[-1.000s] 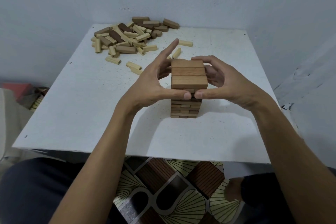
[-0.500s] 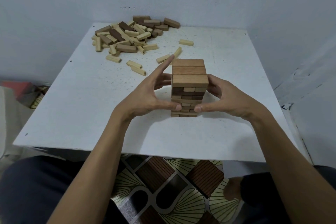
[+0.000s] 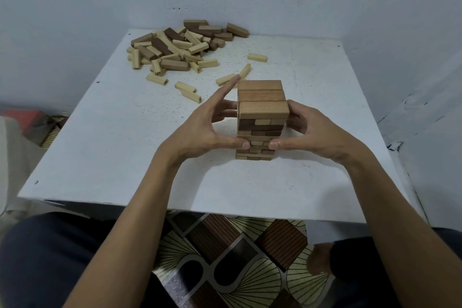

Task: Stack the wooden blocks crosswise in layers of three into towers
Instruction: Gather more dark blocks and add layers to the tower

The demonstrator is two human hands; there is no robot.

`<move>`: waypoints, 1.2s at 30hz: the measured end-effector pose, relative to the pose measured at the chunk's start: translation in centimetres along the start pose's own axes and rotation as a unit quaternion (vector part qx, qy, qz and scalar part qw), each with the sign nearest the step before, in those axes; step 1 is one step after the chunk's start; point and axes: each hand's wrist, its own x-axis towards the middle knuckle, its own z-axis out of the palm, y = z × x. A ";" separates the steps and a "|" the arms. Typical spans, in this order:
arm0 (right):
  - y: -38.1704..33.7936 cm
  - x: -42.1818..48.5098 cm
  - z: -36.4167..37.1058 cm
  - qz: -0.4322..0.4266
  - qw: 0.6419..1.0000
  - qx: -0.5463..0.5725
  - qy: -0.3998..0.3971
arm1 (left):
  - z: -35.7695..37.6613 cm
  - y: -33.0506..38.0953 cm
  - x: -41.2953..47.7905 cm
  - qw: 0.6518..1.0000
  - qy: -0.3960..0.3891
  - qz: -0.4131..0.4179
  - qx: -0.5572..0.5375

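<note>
A white table [image 3: 112, 147] stands pushed into the corner of a pale grey wall [image 3: 75, 3]; I am looking down on it through the head view. Both thumbs lie straight and nearly meet tip to tip, low on the near face of the tower [image 3: 262, 110]. The left hand [image 3: 200, 132] has its fingers [image 3: 226, 92] stretched out and spread. Its index finger runs up beside the tower's left edge to the top layer, and the others touch the left side lower down. The right hand [image 3: 317, 132] has its fingers [image 3: 296, 114] bent and wrapped against the right side, just under the top layer; their tips are hidden from me behind the wood.

The tower stands upright near the middle of the table, its layers laid crosswise, with three reddish-brown blocks on top. Both bare forearms reach in over the near edge. Well behind, at the far left, lies the pile of loose blocks [image 3: 175, 50], light and dark mixed. A few stray blocks [image 3: 257, 57] lie between pile and tower. Below the table edge I see a patterned floor [image 3: 225, 257].
</note>
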 end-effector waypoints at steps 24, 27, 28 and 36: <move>-1.5 -0.5 -0.2 -0.020 1.000 0.013 0.016 | -0.4 0.7 -0.2 0.999 0.037 0.022 -0.019; -1.9 -0.3 -0.3 -0.026 0.999 0.020 0.018 | -0.5 0.8 -0.2 0.999 0.038 0.023 -0.017; -2.0 -0.3 -0.3 -0.027 0.999 0.020 0.019 | -0.6 0.9 -0.2 0.999 0.037 0.022 -0.016; -1.9 -0.3 -0.3 -0.018 0.999 0.007 0.027 | -0.7 0.9 -0.1 0.999 0.036 0.020 -0.018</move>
